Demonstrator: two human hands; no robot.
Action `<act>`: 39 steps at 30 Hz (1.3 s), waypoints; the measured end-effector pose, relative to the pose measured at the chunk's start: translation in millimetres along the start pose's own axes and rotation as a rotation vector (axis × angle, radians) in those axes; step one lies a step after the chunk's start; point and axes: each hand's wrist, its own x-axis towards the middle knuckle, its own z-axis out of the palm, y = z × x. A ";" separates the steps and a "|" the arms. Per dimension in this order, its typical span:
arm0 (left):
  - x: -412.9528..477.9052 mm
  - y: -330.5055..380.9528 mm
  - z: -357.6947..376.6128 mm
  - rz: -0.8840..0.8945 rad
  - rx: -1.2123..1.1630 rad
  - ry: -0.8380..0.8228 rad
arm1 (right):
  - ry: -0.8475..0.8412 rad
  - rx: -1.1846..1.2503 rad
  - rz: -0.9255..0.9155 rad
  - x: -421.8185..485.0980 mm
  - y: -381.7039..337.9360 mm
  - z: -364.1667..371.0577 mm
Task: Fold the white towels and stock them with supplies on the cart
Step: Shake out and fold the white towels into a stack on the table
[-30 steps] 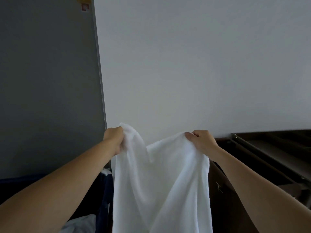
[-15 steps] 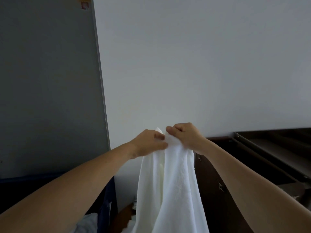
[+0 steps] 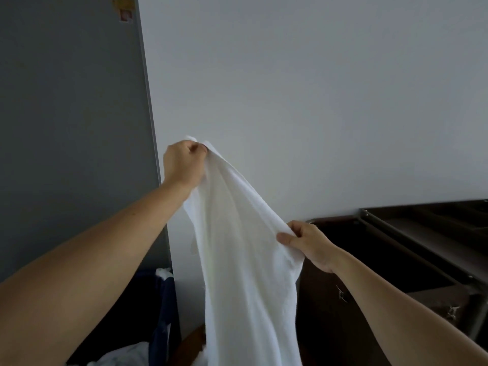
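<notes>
1. The pale wall (image 3: 317,101) fills most of the view. All the work shown here happens in the air in front of it, not on any tabletop.
2. The dark shelved unit on the right (image 3: 422,247), which I take to be the cart, shows bare rails and shelf surfaces. No folded towels or supplies can be seen on the part in view, so stocking looks not yet begun there.
3. The white towel (image 3: 245,260) hangs between the two hands in a long slanted drape. It is loose and rumpled, and its lower end runs out of the bottom of the frame. It shows no crisp fold, so I judge this towel to be at the spreading or first-fold stage.
4. A blue bag (image 3: 163,299) at lower left holds more white linen (image 3: 124,355), which suggests that further towels wait their turn.
5. The left hand (image 3: 184,165) is raised high, its fingers (image 3: 198,148) clamped together on the towel's top edge.
6. The right hand (image 3: 309,244) sits lower, near the cart's corner. Its thumb and fingers (image 3: 298,228) pinch the same edge further along.
7. What is left, by my reading: finish folding this towel, place it on the cart, fold the rest and add the supplies.
</notes>
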 end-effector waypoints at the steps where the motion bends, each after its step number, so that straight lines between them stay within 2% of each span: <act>1: 6.4 -3.5 -2.1 -0.024 -0.012 0.041 | 0.000 -0.060 -0.009 0.2 -5.2 -3.3; 3: 14.2 -11.9 -4.9 -0.079 -0.016 0.100 | 0.023 -0.175 -0.040 3.0 -22.7 -9.7; 5: 15.0 -23.0 -8.7 -0.117 0.059 0.068 | 0.145 -0.223 -0.118 6.7 -48.8 -16.5; 8: 6.0 -45.2 -11.8 -0.160 0.228 -0.151 | 0.338 -0.070 -0.356 8.0 -101.2 -26.0; 10: -4.9 -52.2 -9.2 -0.225 0.166 -0.319 | 0.386 -0.037 -0.508 7.6 -138.2 -23.3; 12: -14.2 -45.5 -5.9 -0.235 0.024 -0.440 | 0.440 -0.093 -0.580 10.4 -156.0 -14.8; 13: -18.0 -39.0 -4.3 -0.218 -0.062 -0.488 | 0.425 -0.191 -0.561 11.0 -156.6 -9.8; 14: -22.2 -30.8 -3.7 -0.183 -0.141 -0.545 | 0.337 -0.321 -0.501 10.5 -151.3 -3.6; 15: -26.5 -23.9 -2.7 -0.118 -0.163 -0.618 | 0.186 -0.417 -0.414 7.8 -142.4 3.5; 17: -36.5 -14.8 -1.0 0.008 -0.072 -0.796 | -0.092 -0.408 -0.271 0.6 -125.6 15.9; 19: -47.9 -13.9 0.1 0.044 0.024 -0.995 | -0.129 -0.345 -0.262 -2.9 -119.3 21.1; 21: -56.0 -21.1 0.7 -0.015 -0.038 -1.113 | -0.081 -0.254 -0.264 -5.1 -117.1 18.2; 23: -61.3 -25.2 2.6 -0.054 -0.140 -1.084 | -0.061 -0.153 -0.221 -9.5 -111.0 10.1; 26: -61.0 -24.2 8.2 0.047 -0.084 -0.951 | -0.134 -0.126 -0.169 -17.6 -100.4 4.0; 30: -68.8 -15.0 15.2 0.063 -0.046 -1.134 | -0.174 -0.121 -0.191 -19.1 -99.2 3.0; 35: -77.5 -15.5 22.9 0.053 0.000 -1.161 | -0.174 -0.053 -0.183 -18.6 -92.7 -3.7; 37: -73.8 -16.0 22.3 0.063 0.015 -1.052 | -0.165 -0.006 -0.152 -16.9 -83.2 -7.3; 39: -62.4 -16.2 19.9 0.089 0.002 -0.822 | -0.164 0.043 -0.097 -14.9 -67.8 -10.2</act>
